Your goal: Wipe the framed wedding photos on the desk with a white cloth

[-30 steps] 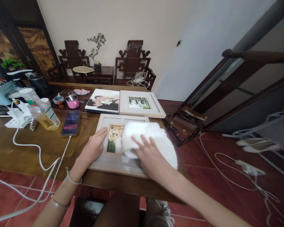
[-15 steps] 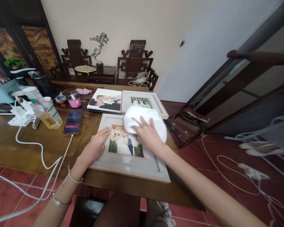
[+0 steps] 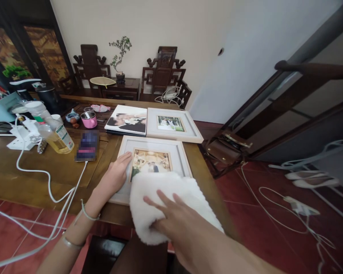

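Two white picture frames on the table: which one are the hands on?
The nearer frame: left hand rests on its left border, right hand presses a white cloth over its lower part. The far frame lies untouched.

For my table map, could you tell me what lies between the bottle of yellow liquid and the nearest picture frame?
In the head view, a phone lies flat between bottle and frame.

Pale wooden picture frame (image 3: 178, 156) lies at the brown wooden bench's (image 3: 45, 163) near edge, fluffy white cloth (image 3: 165, 190) over its near half, second pale frame (image 3: 193, 131) right behind, dark flat phone (image 3: 87, 145) to its left.
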`<state>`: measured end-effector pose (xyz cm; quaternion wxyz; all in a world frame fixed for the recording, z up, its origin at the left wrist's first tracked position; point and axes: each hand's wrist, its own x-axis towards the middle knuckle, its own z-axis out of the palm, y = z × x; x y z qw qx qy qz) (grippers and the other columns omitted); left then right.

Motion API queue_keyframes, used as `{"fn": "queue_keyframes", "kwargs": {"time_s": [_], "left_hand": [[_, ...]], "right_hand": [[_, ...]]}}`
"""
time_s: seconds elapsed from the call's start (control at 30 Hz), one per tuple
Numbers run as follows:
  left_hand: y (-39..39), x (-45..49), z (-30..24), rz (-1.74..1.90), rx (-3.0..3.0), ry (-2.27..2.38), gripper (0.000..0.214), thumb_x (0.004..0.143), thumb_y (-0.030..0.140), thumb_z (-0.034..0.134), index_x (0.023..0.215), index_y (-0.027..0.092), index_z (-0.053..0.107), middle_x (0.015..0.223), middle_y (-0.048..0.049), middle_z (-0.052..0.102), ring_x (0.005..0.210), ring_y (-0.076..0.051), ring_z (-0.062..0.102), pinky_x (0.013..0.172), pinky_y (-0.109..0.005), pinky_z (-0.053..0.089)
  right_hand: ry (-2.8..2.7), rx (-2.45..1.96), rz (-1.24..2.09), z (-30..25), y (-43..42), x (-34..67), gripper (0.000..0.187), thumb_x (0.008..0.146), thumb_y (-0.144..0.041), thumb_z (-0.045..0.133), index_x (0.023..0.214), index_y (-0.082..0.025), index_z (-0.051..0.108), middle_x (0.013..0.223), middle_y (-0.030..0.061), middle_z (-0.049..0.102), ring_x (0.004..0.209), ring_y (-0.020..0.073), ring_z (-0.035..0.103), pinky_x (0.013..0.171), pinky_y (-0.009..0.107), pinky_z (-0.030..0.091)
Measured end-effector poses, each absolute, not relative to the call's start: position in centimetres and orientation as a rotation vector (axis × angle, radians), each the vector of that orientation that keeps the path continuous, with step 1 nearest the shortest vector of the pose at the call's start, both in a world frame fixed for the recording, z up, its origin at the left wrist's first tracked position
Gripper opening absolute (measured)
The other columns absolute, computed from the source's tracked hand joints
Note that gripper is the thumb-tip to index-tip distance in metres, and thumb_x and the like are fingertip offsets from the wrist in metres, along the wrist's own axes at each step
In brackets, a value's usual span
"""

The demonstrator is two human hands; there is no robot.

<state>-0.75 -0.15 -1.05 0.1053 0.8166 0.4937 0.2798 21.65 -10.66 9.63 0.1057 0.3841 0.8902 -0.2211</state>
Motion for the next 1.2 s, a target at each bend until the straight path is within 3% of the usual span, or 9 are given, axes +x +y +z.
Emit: {"fn": "queue_keyframes", "kwargs": {"time_s": [0.1, 0.23, 0.43, 0.53, 0.7, 0.87, 0.93, 1.03, 1.2], "left_hand": [[-0.1, -0.9, -1.2, 0.836, 2.413, 1.435, 0.061, 0.082, -0.004, 0.035, 0.137, 0.013, 0.051, 0.146, -0.0151, 0.051, 0.139, -0.023, 0.044, 0.116, -0.05, 0.037], [0.0, -1.0, -1.6, 0.875, 2.429, 1.386, 0.066, 0.077, -0.006, 0.036, 0.139, 0.015, 0.051, 0.146, -0.0147, 0.051, 0.14, -0.023, 0.043, 0.116, -0.05, 0.037], [0.0, -1.0, -1.5, 0.872, 2.421, 1.389, 0.068, 0.076, -0.007, 0.036, 0.138, 0.015, 0.051, 0.146, -0.0143, 0.05, 0.14, -0.023, 0.043, 0.117, -0.05, 0.037], [-0.1, -0.9, -1.3, 0.868, 2.409, 1.411, 0.067, 0.077, -0.006, 0.035, 0.139, 0.015, 0.05, 0.146, -0.0134, 0.051, 0.14, -0.022, 0.043, 0.117, -0.049, 0.037], [-0.1, -0.8, -0.9, 0.828, 2.409, 1.43, 0.059, 0.083, -0.002, 0.035, 0.138, 0.013, 0.051, 0.146, -0.0145, 0.051, 0.139, -0.023, 0.044, 0.117, -0.048, 0.037], [-0.4, -0.5, -0.7, 0.825, 2.393, 1.462, 0.053, 0.088, 0.001, 0.033, 0.135, 0.013, 0.053, 0.146, -0.0137, 0.052, 0.139, -0.023, 0.044, 0.117, -0.048, 0.037], [-0.5, -0.5, -0.6, 0.852, 2.383, 1.458, 0.051, 0.088, 0.002, 0.033, 0.134, 0.013, 0.054, 0.145, -0.0138, 0.052, 0.138, -0.023, 0.045, 0.117, -0.047, 0.037], [-0.5, -0.4, -0.4, 0.907, 2.361, 1.451, 0.05, 0.089, 0.004, 0.034, 0.134, 0.014, 0.055, 0.143, -0.0133, 0.055, 0.136, -0.023, 0.048, 0.117, -0.046, 0.038], [0.0, -0.6, -0.2, 0.95, 2.329, 1.414, 0.049, 0.089, 0.005, 0.034, 0.132, 0.013, 0.057, 0.14, -0.0126, 0.058, 0.132, -0.022, 0.053, 0.116, -0.042, 0.039]], "right_hand": [[2.68, 1.18, -0.635, 8.6, -9.2, 21.4, 0.053, 0.074, -0.004, 0.055, 0.122, -0.024, 0.068, 0.157, 0.0071, 0.036, 0.144, 0.0407, 0.027, 0.111, 0.066, 0.029], [2.767, 1.47, -0.248, 6.1, -3.2, 21.1, 0.065, 0.072, 0.005, 0.048, 0.131, -0.018, 0.062, 0.158, 0.0119, 0.033, 0.146, 0.0399, 0.022, 0.111, 0.066, 0.026], [2.706, 1.596, 0.169, 5.2, 4.6, 20.4, 0.048, 0.083, 0.001, 0.047, 0.125, -0.014, 0.066, 0.162, 0.0115, 0.023, 0.145, 0.0483, 0.013, 0.108, 0.072, 0.024], [2.676, 1.506, 0.108, 5.4, 2.9, 19.5, 0.046, 0.084, -0.002, 0.052, 0.124, -0.017, 0.066, 0.162, 0.0102, 0.025, 0.144, 0.0498, 0.015, 0.107, 0.074, 0.024], [2.614, 1.221, -0.234, 8.1, -5.4, 18.9, 0.054, 0.075, -0.004, 0.062, 0.127, -0.016, 0.065, 0.161, 0.0122, 0.026, 0.144, 0.0498, 0.018, 0.109, 0.072, 0.026], [2.584, 1.153, -0.604, 10.4, -8.3, 21.3, 0.06, 0.072, 0.004, 0.049, 0.122, -0.023, 0.068, 0.157, 0.0033, 0.035, 0.145, 0.0412, 0.023, 0.112, 0.065, 0.029], [2.584, 1.28, -0.551, 9.8, -7.0, 21.8, 0.063, 0.072, 0.006, 0.045, 0.123, -0.023, 0.068, 0.155, 0.0035, 0.039, 0.144, 0.0409, 0.026, 0.111, 0.066, 0.03], [2.542, 1.473, -0.303, 8.4, -4.8, 20.7, 0.062, 0.072, 0.005, 0.048, 0.127, -0.018, 0.065, 0.157, 0.01, 0.035, 0.142, 0.0484, 0.026, 0.105, 0.073, 0.031], [2.642, 1.267, -0.222, 7.5, -5.4, 17.1, 0.056, 0.077, -0.004, 0.057, 0.131, -0.02, 0.063, 0.16, 0.0113, 0.026, 0.143, 0.0513, 0.02, 0.107, 0.073, 0.027]]}}
